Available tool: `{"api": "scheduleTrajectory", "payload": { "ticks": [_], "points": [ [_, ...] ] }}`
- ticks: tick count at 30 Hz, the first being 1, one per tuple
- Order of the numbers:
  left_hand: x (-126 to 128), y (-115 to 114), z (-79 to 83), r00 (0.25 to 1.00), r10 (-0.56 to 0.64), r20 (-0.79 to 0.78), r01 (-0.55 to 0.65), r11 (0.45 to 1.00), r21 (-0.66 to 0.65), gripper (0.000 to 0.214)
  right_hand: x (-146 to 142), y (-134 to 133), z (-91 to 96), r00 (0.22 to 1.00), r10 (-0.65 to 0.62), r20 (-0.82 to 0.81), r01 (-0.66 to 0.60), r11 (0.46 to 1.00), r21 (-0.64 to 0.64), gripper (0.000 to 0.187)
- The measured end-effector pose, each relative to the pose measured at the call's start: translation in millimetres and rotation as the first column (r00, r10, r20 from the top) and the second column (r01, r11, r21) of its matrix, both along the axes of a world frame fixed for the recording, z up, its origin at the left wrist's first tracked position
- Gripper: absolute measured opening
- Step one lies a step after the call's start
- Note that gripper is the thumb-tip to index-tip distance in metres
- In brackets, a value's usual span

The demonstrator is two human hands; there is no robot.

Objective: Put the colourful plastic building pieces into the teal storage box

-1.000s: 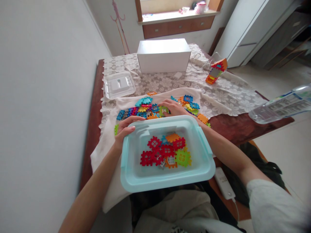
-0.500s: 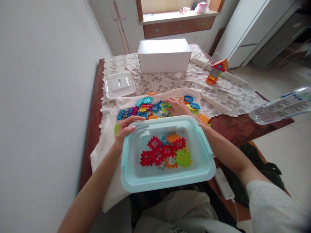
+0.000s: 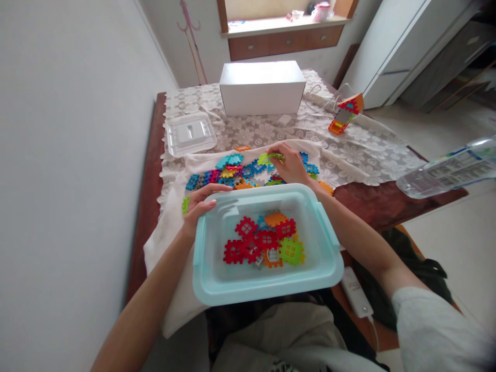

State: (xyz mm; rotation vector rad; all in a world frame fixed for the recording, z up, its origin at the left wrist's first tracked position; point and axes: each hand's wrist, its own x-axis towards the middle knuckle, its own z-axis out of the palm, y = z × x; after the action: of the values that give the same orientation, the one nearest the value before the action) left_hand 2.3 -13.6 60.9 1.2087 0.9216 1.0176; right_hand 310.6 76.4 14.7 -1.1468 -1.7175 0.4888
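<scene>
My left hand (image 3: pixel 199 206) is closed on the left rim of a light blue plastic bin (image 3: pixel 217 281), which tilts toward me. Inside the bin lie several red interlocking tiles (image 3: pixel 234 251), a green window tile (image 3: pixel 291 251), an orange tile (image 3: pixel 275 219) and a few other pieces. Beyond the bin my right hand (image 3: pixel 289 163) pinches a lime-green interlocking tile (image 3: pixel 276 156) just over the pile. Teal tiles (image 3: pixel 229 160), blue tiles (image 3: pixel 192 183) and other coloured tiles lie spread on a white cloth (image 3: pixel 170 248). The bin's far rim hides the near part of the pile.
A white box (image 3: pixel 263 98) stands at the back of the table, with a clear plastic lid (image 3: pixel 191 135) to its left. On the right are a small house built of tiles (image 3: pixel 346 113) and a plastic bottle (image 3: pixel 445 168). A white power bank (image 3: pixel 356 292) lies beside my lap.
My right hand has risen a little from the pile and moved slightly right, with the lime-green tile lifted in its fingers. My left hand and the bin stay almost still.
</scene>
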Motion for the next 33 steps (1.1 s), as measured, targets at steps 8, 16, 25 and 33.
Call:
{"api": "scheduleTrajectory", "payload": {
  "ticks": [8, 16, 25, 33],
  "points": [
    [-2, 1, -3.7, 1.0, -0.003, -0.025, 0.005, 0.996, 0.088, 0.034, -1, 8, -1.9, 0.796, 0.107, -0.595, -0.275, 0.941, -0.198, 0.044],
    [0, 4, -0.7, 1.0, -0.009, 0.026, 0.008, 1.0, 0.025, 0.041, 6, -37, 57.8, 0.758, 0.267, -0.595, -0.392, 0.916, -0.089, 0.043],
    [7, -1, 10.5, 1.0, 0.018, 0.005, -0.018, 1.0, 0.003, 0.036, 15, -40, 64.9, 0.787, 0.406, -0.464, -0.516, 0.846, -0.136, 0.061],
    [3, 3, 6.4, 1.0, 0.001, 0.025, -0.001, 1.0, 0.023, 0.04, 27, -4, 10.5, 0.902, 0.14, 0.408, -0.106, 0.989, -0.104, 0.043]
  ]
}}
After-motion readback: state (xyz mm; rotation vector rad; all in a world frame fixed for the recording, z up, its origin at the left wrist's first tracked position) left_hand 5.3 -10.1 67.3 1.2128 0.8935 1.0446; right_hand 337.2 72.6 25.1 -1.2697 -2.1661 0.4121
